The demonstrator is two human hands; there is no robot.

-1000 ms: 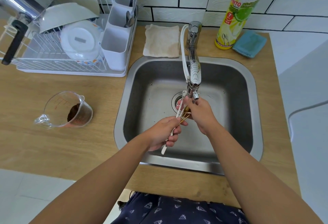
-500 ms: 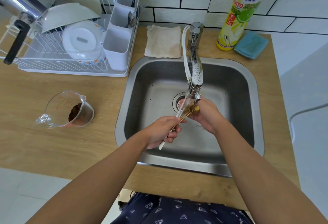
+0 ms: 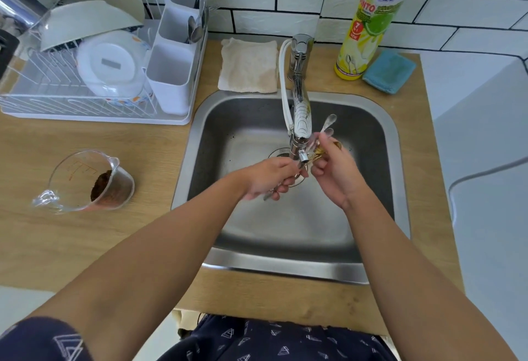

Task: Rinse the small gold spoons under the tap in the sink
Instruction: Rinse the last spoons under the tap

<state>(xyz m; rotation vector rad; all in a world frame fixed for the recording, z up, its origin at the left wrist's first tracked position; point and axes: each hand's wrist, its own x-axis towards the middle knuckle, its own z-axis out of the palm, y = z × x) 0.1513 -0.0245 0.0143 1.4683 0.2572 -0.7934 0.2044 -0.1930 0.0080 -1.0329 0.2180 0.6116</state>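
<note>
Over the sink: both hands meet right under the tap's spout.
Sink (image 3: 197, 143): stainless steel basin set into a wooden counter (image 3: 85, 240).
Tap (image 3: 300, 120): chrome, reaching out over the middle of the sink, a white hose alongside it.
Right hand (image 3: 335, 177): just right of the spout, fingers curled round a small bunch of gold spoons.
Gold spoons (image 3: 320, 153): beside the tap's outlet, pinched in the right hand; pale blurred ends stick up past the fingers toward the back of the sink.
Left hand (image 3: 268, 179): just left of the spout, fingers curled round a thin utensil (image 3: 268, 195) whose tip pokes out below; blurred, I cannot tell what kind.
Left of the sink: clear measuring jug (image 3: 88, 180) with brown residue inside.
Back left of the sink: white dish rack (image 3: 94, 109) with bowls and a cutlery caddy (image 3: 171, 80).
Behind the sink: folded beige cloth (image 3: 248, 66) left of the tap's base, yellow dish-soap bottle (image 3: 371, 17) and blue sponge (image 3: 390, 72) to its right.
</note>
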